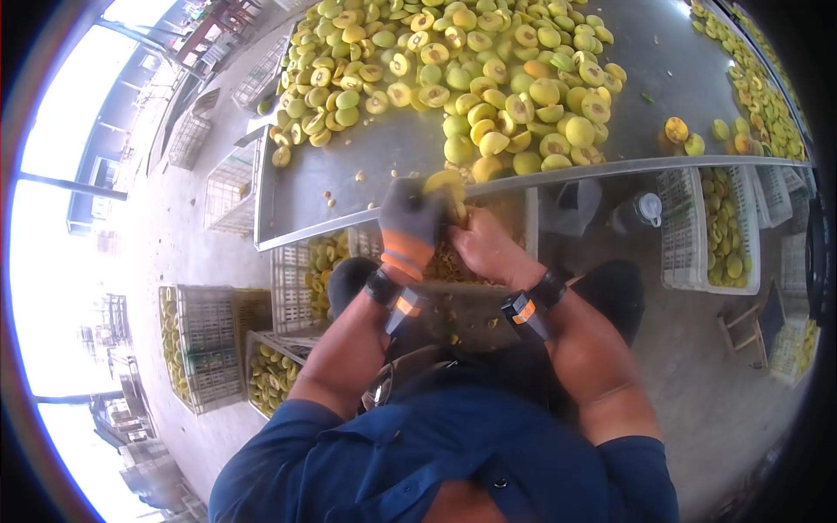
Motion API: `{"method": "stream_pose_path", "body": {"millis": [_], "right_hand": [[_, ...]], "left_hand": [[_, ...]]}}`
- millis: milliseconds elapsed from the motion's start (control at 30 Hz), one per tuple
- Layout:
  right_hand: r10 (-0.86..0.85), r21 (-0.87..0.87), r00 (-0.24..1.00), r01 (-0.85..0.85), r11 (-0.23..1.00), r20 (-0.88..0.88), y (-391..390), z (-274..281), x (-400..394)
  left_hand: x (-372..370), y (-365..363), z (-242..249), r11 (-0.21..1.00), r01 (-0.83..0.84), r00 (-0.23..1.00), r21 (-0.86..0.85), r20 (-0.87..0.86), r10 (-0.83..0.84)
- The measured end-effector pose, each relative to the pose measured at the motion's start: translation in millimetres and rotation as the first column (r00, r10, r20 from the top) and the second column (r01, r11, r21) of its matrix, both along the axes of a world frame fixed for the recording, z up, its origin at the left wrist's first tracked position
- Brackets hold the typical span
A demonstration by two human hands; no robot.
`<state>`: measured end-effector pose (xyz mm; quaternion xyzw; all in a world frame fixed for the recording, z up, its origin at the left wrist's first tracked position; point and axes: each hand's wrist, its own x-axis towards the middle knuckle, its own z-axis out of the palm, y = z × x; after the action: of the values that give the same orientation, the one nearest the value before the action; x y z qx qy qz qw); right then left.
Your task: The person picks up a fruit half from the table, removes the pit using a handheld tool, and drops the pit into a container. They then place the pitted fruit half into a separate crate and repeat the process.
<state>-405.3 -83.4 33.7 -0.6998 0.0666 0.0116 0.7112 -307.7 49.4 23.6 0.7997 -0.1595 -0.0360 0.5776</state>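
At the near edge of the metal table [349, 187], my left hand [410, 222], in a dark grey and orange glove, is closed around a yellow-green stone fruit [446, 181]. My bare right hand [490, 248] is right beside it, fingers curled in against the fruit's lower side. Whatever the right fingers hold, if anything, is hidden. Beyond both hands spreads a big heap of halved fruit [488, 74], many with brown hollows showing. Small fruit stones or scraps lie on the metal near the left hand. Below the hands, a crate [532, 218] contains brownish scraps.
Crates of fruit halves stand at lower left [205, 349] and under the table at right [676, 231]. A clear lidded container [649, 209] sits beneath the table. More fruit [767, 105] lines the table's right side. A small wooden stool [745, 331] is on the floor.
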Motion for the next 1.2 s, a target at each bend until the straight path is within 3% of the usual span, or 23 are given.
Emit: {"method": "stream_pose_path", "body": {"millis": [67, 167, 200, 233, 300, 333, 400, 433, 500, 567, 667, 767, 800, 867, 900, 967, 1000, 1033, 1133, 1200], "right_hand": [[0.017, -0.032, 1.000, -0.018, 0.999, -0.021, 0, 3, -3], [0.122, 0.273, 0.953, -0.043, 0.961, -0.276, -2, 2, -1], [0.056, 0.183, 0.989, -0.031, 0.983, -0.138, 1, -7, 0], [0.002, 0.093, 1.000, -0.003, 0.996, 0.011, 3, -19, 4], [-0.006, -0.158, 0.975, 0.042, 0.987, 0.222, 2, -25, 5], [0.040, -0.316, 0.962, 0.050, 0.947, 0.270, 2, -21, 2], [0.086, -0.408, 0.934, 0.068, 0.911, 0.347, 6, -28, 3], [0.077, -0.348, 0.921, 0.066, 0.935, 0.383, 11, -36, 6], [0.074, -0.146, 0.973, -0.043, 0.988, 0.217, 11, -37, 6], [0.185, 0.199, 0.964, -0.146, 0.969, -0.191, 3, 5, -6], [0.228, 0.270, 0.959, -0.178, 0.946, -0.167, 1, 9, -9], [0.374, 0.568, 0.901, -0.194, 0.800, -0.220, -1, -9, -8], [0.371, 0.530, 0.904, -0.213, 0.821, -0.212, 1, -14, -7], [0.369, 0.449, 0.909, -0.252, 0.857, -0.195, 7, -19, -9], [0.364, 0.403, 0.911, -0.265, 0.876, -0.192, 10, -17, -12], [0.351, 0.306, 0.919, -0.288, 0.907, -0.177, 14, -12, -13], [0.363, 0.355, 0.911, -0.278, 0.893, -0.198, 13, -13, -12], [0.374, 0.403, 0.901, -0.265, 0.876, -0.220, 13, -16, -11], [0.407, 0.508, 0.885, -0.250, 0.824, -0.225, 17, -27, -12], [0.431, 0.553, 0.877, -0.256, 0.793, -0.213, 22, -25, -15]], "left_hand": [[-5, 3, 2, 0.997, -0.043, 0.999, 0.058, 0.003, 0.043], [-10, 3, 1, 0.998, -0.057, 0.998, 0.016, -0.036, 0.058], [-11, 4, 1, 0.998, -0.059, 0.997, -0.022, -0.054, 0.058], [-4, 10, -4, 0.997, 0.022, 0.984, 0.073, 0.175, -0.034], [22, 25, -20, 0.947, 0.106, 0.785, 0.304, 0.559, -0.267], [29, 23, -25, 0.962, 0.116, 0.855, 0.248, 0.468, -0.224], [37, 12, -31, 0.973, 0.087, 0.915, 0.216, 0.369, -0.164], [37, 8, -32, 0.969, 0.056, 0.918, 0.242, 0.370, -0.145], [34, 1, -33, 0.895, -0.099, 0.800, 0.435, 0.569, -0.189], [24, -1, -26, 0.902, -0.082, 0.842, 0.423, 0.514, -0.165], [18, 1, -21, 0.909, -0.073, 0.818, 0.409, 0.546, -0.180], [28, 11, -29, 0.919, 0.008, 0.768, 0.394, 0.586, -0.258], [30, 13, -30, 0.914, 0.030, 0.747, 0.405, 0.599, -0.289], [29, 14, -34, 0.959, 0.124, 0.899, 0.254, 0.381, -0.217], [21, 12, -28, 0.988, 0.138, 0.985, 0.074, 0.094, -0.145], [15, 15, -24, 0.991, 0.120, 0.989, 0.065, 0.074, -0.124], [14, 20, -26, 0.967, 0.095, 0.923, 0.236, 0.343, -0.174], [13, 23, -28, 0.921, 0.021, 0.780, 0.388, 0.570, -0.258], [13, 23, -31, 0.918, -0.027, 0.780, 0.395, 0.583, -0.228], [12, 28, -25, 0.947, 0.106, 0.817, 0.304, 0.515, -0.257]]}}
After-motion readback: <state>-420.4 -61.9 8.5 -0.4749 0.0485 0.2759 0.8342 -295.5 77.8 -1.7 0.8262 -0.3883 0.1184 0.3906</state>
